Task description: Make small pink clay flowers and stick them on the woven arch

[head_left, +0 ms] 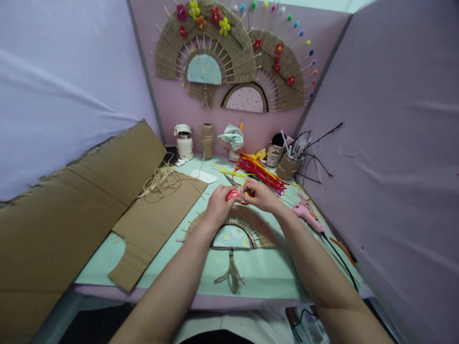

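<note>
My left hand [219,204] and my right hand [261,195] meet above a jute-wrapped fan-shaped craft [233,230] lying on the mint table [172,260]. Between the pinched fingers of both hands is a small red piece [234,195]; I cannot make out what it is. The fan has a pale patterned half-circle centre and a jute tassel [232,276] hanging toward me. Scissors [230,180] lie just beyond my hands, next to a heap of coloured strips [258,170].
A pink glue gun [307,215] lies at the right. Cardboard sheets [107,200] and loose jute twine [163,180] cover the left. At the back stand a white jar [184,141], a twine spool [207,140] and tool cups [289,165]. Two finished fans [229,52] hang on the wall.
</note>
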`<action>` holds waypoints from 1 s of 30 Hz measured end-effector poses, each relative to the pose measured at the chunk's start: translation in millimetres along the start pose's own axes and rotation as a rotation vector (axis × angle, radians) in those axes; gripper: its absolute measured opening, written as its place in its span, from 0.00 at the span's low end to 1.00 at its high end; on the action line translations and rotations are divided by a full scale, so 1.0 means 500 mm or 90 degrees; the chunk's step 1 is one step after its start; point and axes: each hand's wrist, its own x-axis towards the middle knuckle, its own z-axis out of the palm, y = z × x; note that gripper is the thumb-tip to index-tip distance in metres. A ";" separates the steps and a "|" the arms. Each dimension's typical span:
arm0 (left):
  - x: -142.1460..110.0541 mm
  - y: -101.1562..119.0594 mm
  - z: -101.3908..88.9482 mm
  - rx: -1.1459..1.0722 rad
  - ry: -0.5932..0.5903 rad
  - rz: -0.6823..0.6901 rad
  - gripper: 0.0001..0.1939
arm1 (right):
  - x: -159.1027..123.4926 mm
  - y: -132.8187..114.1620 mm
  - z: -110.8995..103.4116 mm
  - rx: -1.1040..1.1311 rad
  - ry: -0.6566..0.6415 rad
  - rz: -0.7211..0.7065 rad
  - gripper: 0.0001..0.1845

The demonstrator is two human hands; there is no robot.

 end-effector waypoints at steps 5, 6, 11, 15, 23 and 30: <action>0.005 -0.017 -0.005 0.077 0.024 -0.053 0.15 | 0.005 0.010 0.005 0.108 0.168 0.111 0.06; 0.006 -0.022 -0.007 0.098 0.027 -0.078 0.16 | 0.006 0.013 0.004 0.181 0.198 0.164 0.07; 0.011 -0.037 -0.011 0.196 0.009 -0.220 0.25 | 0.010 0.022 0.000 0.539 0.145 0.356 0.15; 0.014 -0.029 -0.006 0.147 0.055 -0.205 0.28 | 0.009 0.017 0.005 0.599 0.117 0.375 0.19; 0.010 0.012 0.008 -0.632 -0.048 -0.357 0.21 | 0.007 -0.007 0.029 0.256 0.120 0.148 0.11; 0.006 0.018 -0.004 -0.740 -0.071 -0.415 0.16 | 0.001 -0.019 0.031 0.100 0.120 0.045 0.07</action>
